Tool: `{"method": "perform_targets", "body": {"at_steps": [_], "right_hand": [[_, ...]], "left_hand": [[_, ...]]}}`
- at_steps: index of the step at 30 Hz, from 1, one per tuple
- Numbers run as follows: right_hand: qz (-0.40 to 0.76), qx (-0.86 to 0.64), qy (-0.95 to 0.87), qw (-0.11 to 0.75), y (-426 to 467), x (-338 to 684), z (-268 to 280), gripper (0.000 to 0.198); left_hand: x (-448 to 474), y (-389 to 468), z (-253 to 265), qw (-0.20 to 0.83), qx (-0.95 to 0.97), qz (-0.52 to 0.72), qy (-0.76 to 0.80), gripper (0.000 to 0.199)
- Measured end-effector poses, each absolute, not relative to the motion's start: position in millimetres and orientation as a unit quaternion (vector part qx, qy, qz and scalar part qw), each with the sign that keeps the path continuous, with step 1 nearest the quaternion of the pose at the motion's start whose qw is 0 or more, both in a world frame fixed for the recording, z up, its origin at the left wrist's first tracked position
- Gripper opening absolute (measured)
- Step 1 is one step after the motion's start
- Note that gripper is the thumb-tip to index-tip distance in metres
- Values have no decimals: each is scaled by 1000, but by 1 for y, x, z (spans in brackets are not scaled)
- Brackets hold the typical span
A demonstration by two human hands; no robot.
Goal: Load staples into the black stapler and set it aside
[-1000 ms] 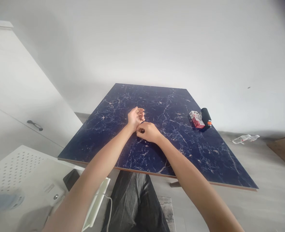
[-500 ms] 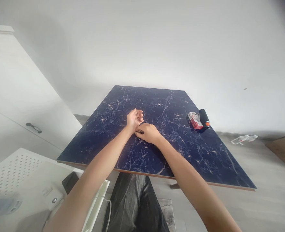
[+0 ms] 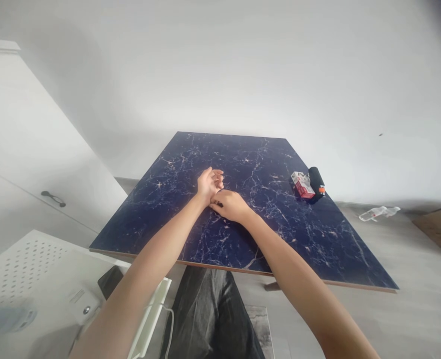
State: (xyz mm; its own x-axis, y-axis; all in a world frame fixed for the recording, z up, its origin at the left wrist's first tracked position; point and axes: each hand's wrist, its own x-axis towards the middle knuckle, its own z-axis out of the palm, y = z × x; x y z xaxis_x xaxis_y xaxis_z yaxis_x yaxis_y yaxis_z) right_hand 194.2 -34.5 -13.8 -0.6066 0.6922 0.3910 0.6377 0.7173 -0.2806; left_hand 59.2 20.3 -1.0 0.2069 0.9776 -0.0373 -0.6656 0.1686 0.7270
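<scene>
My left hand (image 3: 208,184) is turned palm up above the middle of the blue marble-patterned table (image 3: 228,154). Its fingers are loosely curled and apart, with nothing seen in them. My right hand (image 3: 232,205) is closed against the left wrist, at the base of the palm. Between its thumb and fingers shows a small dark thing (image 3: 219,204), too small to make out. The right hand's fingers partly hide the wrist there.
On the table's right side a red and white box (image 3: 303,185) lies beside a black cylinder with an orange mark (image 3: 316,181). A clear plastic bottle (image 3: 378,214) and a cardboard box (image 3: 440,229) are on the floor. At lower left stands a white perforated surface (image 3: 22,269).
The hands stay together at the left wrist, with only slight finger movement. The whole view has shifted a little.
</scene>
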Motion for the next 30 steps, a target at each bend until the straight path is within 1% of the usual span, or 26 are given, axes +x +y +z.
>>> {"method": "perform_targets", "body": {"at_steps": [4,9,13,16,23,26,30], "right_hand": [[47,-366,-896,245,-35,195,-13,14],[58,-370,-898,232,-35,195,-10,7],[50,-370,-899,231,-35,196,-8,12],[68,-361,-899,237,-35,196,-6,6],[45,-362,-899,242,-37,194,-10,16],[53,-361,-900,240,-37,193,-10,9],[55,-348,-906,234,-35,191,-12,12]], "left_hand": [[60,20,0,717,291,574,268,37],[61,20,-1,715,297,573,269,36],[61,20,-2,712,304,571,272,37],[62,20,-1,710,304,574,272,37],[64,18,0,700,316,569,293,36],[64,18,0,698,320,570,293,36],[64,21,-3,699,325,566,293,34]]}}
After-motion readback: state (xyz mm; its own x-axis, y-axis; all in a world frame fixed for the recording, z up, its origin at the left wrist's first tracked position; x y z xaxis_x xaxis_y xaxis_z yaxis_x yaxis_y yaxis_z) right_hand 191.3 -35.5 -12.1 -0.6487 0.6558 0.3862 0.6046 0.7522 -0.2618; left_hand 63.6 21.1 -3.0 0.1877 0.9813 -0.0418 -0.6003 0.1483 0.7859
